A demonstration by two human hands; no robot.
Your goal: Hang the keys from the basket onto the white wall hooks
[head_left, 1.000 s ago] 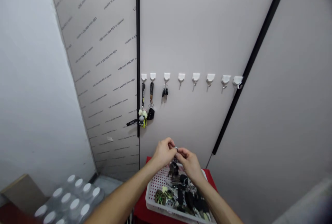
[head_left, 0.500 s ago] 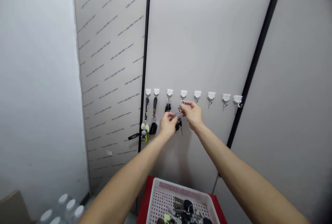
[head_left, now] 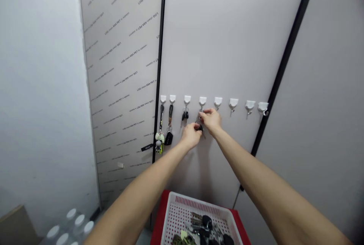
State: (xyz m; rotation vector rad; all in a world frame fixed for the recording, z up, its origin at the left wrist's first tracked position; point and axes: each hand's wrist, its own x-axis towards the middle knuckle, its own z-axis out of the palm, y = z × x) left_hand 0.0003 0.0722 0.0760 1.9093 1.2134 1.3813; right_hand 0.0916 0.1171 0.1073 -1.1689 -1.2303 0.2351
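A bunch of keys [head_left: 201,128] on a metal ring hangs just below the fourth white hook [head_left: 203,101] from the left. My right hand [head_left: 211,119] pinches the metal clip at the top of the bunch, close under that hook. Whether the clip is fully over the hook, I cannot tell. Lower down, my left hand [head_left: 192,136] is closed at the ring and keys, its fingers partly covering them. To the left, another key bunch [head_left: 185,116] hangs from the third hook. A black car key [head_left: 168,138] hangs on a strap from the second.
A keychain with a small grey figure [head_left: 158,145] hangs at the far left hook. More white hooks [head_left: 233,103] continue rightward. Below, a white plastic basket [head_left: 170,214] of keys sits on a red surface [head_left: 162,209]. White-capped bottles [head_left: 79,220] stand lower left.
The key bunch has come up closer to the fourth hook, its clip now right below it. My left hand has moved right and is now at the keys.
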